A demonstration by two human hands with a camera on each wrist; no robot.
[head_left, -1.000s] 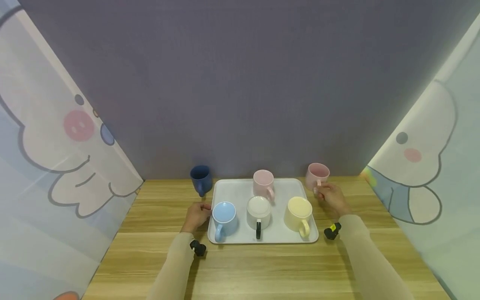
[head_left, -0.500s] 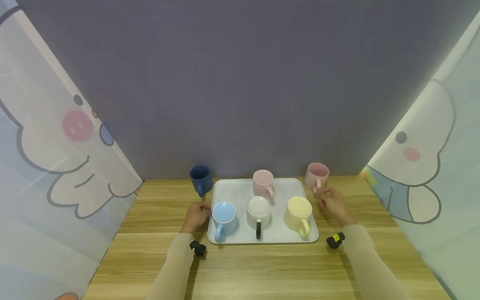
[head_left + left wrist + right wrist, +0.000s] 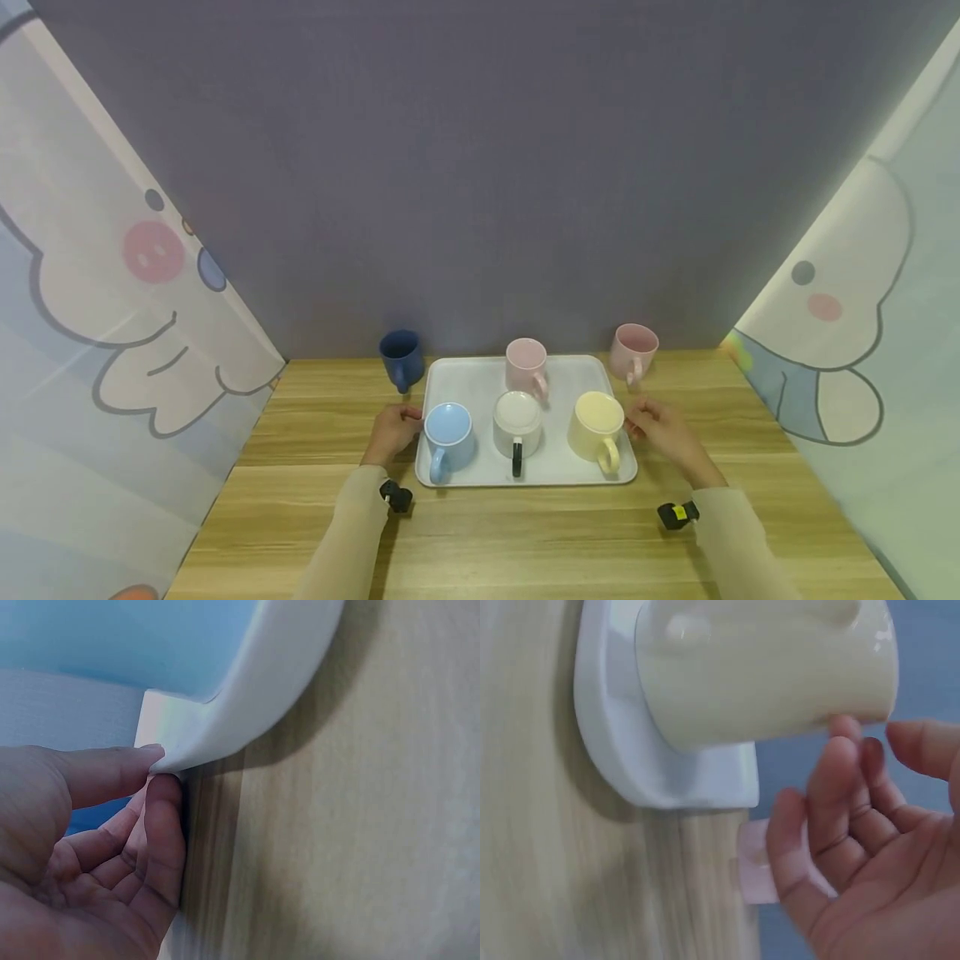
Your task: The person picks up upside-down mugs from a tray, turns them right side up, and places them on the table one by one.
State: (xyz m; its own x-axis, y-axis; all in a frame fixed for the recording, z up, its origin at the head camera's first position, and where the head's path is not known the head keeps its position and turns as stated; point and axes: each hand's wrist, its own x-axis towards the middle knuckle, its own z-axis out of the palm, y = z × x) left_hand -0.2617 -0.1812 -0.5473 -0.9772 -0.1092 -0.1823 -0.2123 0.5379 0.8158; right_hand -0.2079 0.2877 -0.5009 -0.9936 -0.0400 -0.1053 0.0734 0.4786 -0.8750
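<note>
My left hand [image 3: 392, 433] pinches the rim of a white tray [image 3: 461, 379] at its left side, thumb above and a curled finger beneath in the left wrist view. Beside it on the tray a light blue mug [image 3: 450, 425] stands upside down. At the opposite side my right hand [image 3: 663, 429], holding nothing, hovers by the tray's edge and a yellow upside-down mug [image 3: 596, 425]. In the right wrist view its loosely bent fingertips [image 3: 838, 757] come close to that mug's side. A pink mug [image 3: 633, 354] stands upright on the table beyond this hand.
Also on the tray are a white mug [image 3: 517, 417] with a black handle, bottom up, and another pink mug [image 3: 527, 367] behind it. A navy mug [image 3: 402, 358] stands upright behind the left hand. A grey wall [image 3: 480, 183] closes off the wooden table [image 3: 517, 542] at the back.
My right hand has let go of the upright pink mug's handle and drawn back toward the tray's right edge. The left hand keeps its place on the tray rim.
</note>
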